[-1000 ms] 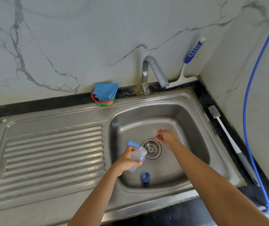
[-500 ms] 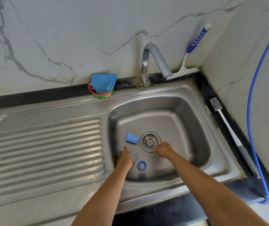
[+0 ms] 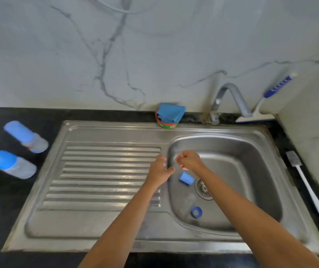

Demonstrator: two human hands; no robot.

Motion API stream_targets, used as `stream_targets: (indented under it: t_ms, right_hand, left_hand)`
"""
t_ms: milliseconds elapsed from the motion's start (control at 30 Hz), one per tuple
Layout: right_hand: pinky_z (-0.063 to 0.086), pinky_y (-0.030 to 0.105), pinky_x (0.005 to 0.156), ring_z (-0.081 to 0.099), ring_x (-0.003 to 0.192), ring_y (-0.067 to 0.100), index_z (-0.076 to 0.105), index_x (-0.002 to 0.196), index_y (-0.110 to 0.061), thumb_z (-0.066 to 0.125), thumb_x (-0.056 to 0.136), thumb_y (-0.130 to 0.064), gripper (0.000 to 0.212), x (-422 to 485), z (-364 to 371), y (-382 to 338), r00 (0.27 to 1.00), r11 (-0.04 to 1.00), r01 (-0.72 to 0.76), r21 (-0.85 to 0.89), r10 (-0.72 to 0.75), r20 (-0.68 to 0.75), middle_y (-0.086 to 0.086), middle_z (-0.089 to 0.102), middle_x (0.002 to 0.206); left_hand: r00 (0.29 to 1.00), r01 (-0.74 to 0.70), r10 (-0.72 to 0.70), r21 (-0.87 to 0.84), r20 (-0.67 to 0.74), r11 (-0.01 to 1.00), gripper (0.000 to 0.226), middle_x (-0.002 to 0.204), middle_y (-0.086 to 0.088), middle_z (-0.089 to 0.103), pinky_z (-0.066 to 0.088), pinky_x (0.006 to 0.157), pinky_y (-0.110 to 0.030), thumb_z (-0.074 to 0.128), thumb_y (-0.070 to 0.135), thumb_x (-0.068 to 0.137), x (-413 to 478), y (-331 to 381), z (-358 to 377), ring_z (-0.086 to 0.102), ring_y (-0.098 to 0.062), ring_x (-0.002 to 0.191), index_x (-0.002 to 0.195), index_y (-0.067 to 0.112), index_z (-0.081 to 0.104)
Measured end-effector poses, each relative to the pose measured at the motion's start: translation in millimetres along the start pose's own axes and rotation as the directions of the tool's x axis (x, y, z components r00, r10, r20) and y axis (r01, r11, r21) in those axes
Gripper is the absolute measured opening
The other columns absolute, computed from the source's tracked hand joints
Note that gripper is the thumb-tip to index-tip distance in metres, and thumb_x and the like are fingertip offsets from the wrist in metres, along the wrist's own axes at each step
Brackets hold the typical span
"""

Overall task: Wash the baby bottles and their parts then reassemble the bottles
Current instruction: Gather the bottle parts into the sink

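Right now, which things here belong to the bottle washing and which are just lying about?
Job: far capped bottle, near capped bottle, blue cap, blue ring and clear bottle in the sink basin, bottle brush, tap.
Lying about, probably: squeegee, blue cloth on its tub.

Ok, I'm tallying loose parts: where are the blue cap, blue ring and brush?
Blue cap (image 3: 186,178), head view, its side.
Blue ring (image 3: 193,212), head view, its left rim.
Brush (image 3: 309,189), head view, its white handle.
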State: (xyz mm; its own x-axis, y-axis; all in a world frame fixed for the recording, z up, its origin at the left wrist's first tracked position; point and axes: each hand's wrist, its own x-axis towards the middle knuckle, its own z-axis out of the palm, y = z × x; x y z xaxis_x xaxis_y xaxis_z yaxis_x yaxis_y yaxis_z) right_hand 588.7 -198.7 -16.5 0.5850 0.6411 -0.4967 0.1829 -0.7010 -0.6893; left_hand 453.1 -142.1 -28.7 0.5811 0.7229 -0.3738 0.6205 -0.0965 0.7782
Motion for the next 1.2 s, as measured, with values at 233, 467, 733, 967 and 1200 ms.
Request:
stream_targets:
  t_ms: [233, 467, 733, 967, 1200]
  right_hand:
    - [0.052, 0.035, 0.080, 0.062, 0.073, 0.019, 0.064, 0.072, -0.014, 0.062, 0.088, -0.016, 0.016, -17, 81, -115, 0.953, 0.948, 0.287, -0.136, -0.269, 0.137, 0.008, 0.067, 0.075]
    - [0.053, 0.036, 0.083, 0.065, 0.076, 0.021, 0.068, 0.090, -0.002, 0.057, 0.086, -0.012, 0.016, -51, 190, -201, 0.859, 0.879, 0.448, -0.163, -0.374, 0.349, 0.012, 0.069, 0.083]
    - [0.050, 0.032, 0.079, 0.060, 0.079, 0.017, 0.056, 0.077, -0.021, 0.062, 0.082, -0.013, 0.011, -76, 281, -275, 0.788, 0.817, 0.551, -0.168, -0.444, 0.426, -0.003, 0.060, 0.078]
    - [0.043, 0.025, 0.078, 0.056, 0.095, 0.016, 0.050, 0.121, -0.012, 0.062, 0.087, -0.015, 0.037, -74, 325, -315, 0.768, 0.788, 0.589, -0.180, -0.476, 0.429, 0.003, 0.057, 0.113]
    - [0.041, 0.020, 0.084, 0.056, 0.112, 0.018, 0.041, 0.135, -0.018, 0.066, 0.087, -0.019, 0.054, -75, 341, -315, 0.712, 0.743, 0.651, -0.154, -0.528, 0.462, 0.006, 0.052, 0.131]
  left_hand:
    - [0.962, 0.069, -0.099, -0.125, -0.254, 0.990, 0.037, 0.112, -0.007, 0.063, 0.047, 0.080, -0.025, 0.067, 0.019, 0.085, -34, -57, -138, 0.060, -0.020, 0.100, 0.120, 0.009, 0.057]
    - [0.712, 0.112, -0.274, -0.281, -0.647, 0.953, 0.023, 0.092, -0.008, 0.060, 0.041, 0.075, -0.024, 0.069, 0.009, 0.083, -95, -149, -256, 0.058, -0.022, 0.088, 0.100, 0.009, 0.053]
    - [0.632, 0.157, -0.389, -0.381, -0.670, 0.911, 0.081, 0.133, -0.013, 0.046, 0.046, 0.098, -0.036, 0.083, 0.016, 0.072, -100, -222, -336, 0.050, -0.024, 0.120, 0.137, 0.007, 0.036]
    - [0.728, 0.156, -0.321, -0.310, -0.606, 0.938, 0.086, 0.142, -0.012, 0.045, 0.042, 0.106, -0.039, 0.082, 0.019, 0.073, -70, -234, -361, 0.045, -0.023, 0.130, 0.144, 0.012, 0.035]
    - [0.804, 0.134, -0.237, -0.221, -0.546, 0.966, 0.054, 0.118, -0.004, 0.061, 0.041, 0.079, -0.015, 0.075, 0.020, 0.081, -52, -225, -363, 0.054, -0.007, 0.095, 0.127, 0.008, 0.050]
